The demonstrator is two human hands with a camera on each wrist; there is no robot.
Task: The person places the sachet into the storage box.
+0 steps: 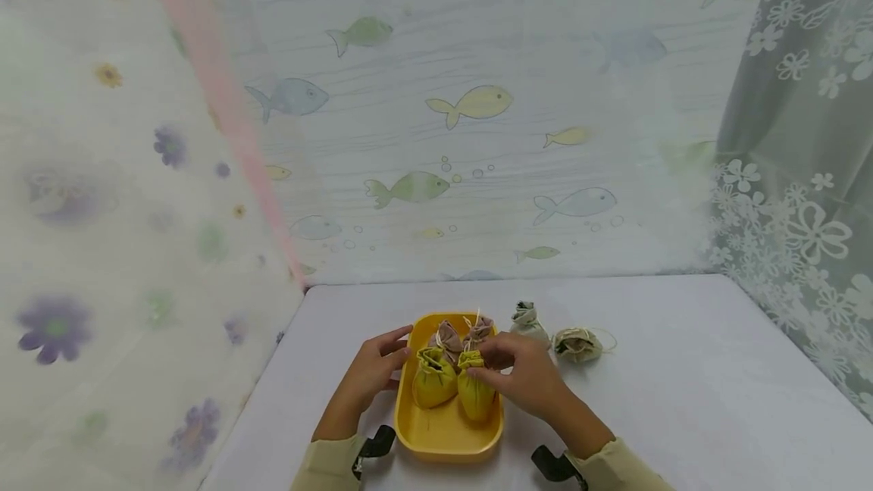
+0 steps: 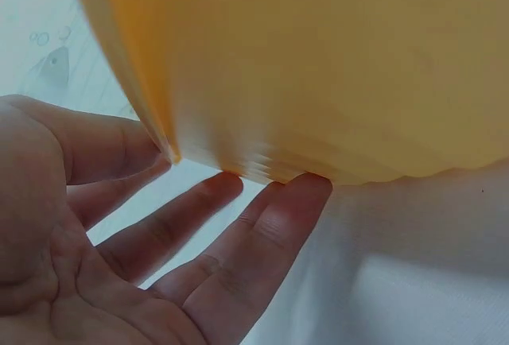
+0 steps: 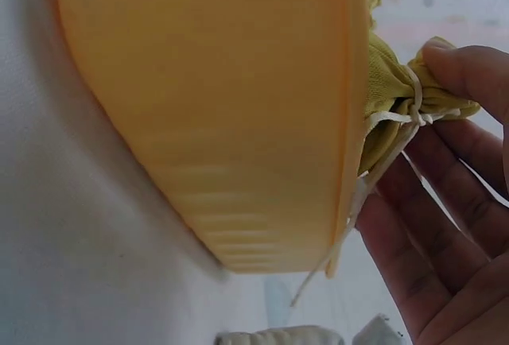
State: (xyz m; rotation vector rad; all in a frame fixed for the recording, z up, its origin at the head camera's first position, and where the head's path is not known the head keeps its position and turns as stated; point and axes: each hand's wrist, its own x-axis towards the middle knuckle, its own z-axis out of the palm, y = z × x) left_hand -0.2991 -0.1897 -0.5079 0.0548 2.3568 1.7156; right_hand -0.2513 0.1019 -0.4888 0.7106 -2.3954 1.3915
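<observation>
A yellow plastic tray (image 1: 446, 439) stands on the white table, with two yellow drawstring pouches and two dusky pink pouches (image 1: 447, 336) inside. My right hand (image 1: 532, 377) pinches the gathered neck of the right yellow pouch (image 1: 476, 400) between thumb and fingers. A pale cord (image 3: 402, 118) is tied round that neck in the right wrist view. Beside it in the tray sits the other yellow pouch (image 1: 434, 391). At the tray's left side is my left hand (image 1: 371, 370), its fairly straight fingers (image 2: 274, 234) touching the outer wall.
Right of the tray, a light grey pouch (image 1: 527, 320) stands upright on the table (image 1: 648, 400). Next to it lies a beige pouch (image 1: 578, 345) with a loose cord. Fish-printed cloth (image 1: 477, 195) hangs behind, with a lace curtain (image 1: 811, 226) at the right.
</observation>
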